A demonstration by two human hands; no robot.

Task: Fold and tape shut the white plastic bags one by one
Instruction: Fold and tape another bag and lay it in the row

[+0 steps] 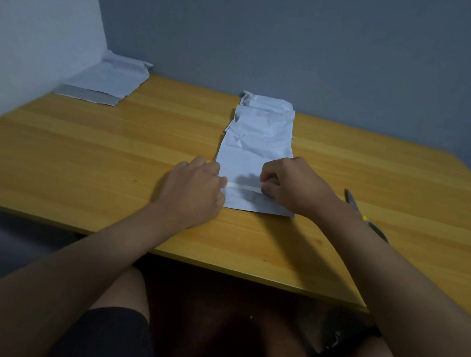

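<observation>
Head view. I read this as the sealing step on one white bag point(255, 163), which lies lengthwise at mid-desk, its near end toward me. A pale tape strip point(243, 186) runs across it close to the near end. My left hand point(194, 191) sits at the strip's left end, fingers curled, apparently pinching or pinning the tape at the bag's left edge; the fingertips are hidden, so that is a judgement. My right hand point(290, 185) is curled at the strip's right end, thumb and fingers pinching there. What sits under it is too dark to tell.

Next move, as I judge it: press the strip flat along its whole run, then free it on the right. Scissors point(367, 218) lie on the desk point(82, 159) just right of my right wrist.

The bag looks thin and crumpled, creased toward the far end, where more layers seem to lie beneath it. It will likely slide unless pinned. A second pile of bags point(106, 81) rests in the far left corner.
</observation>
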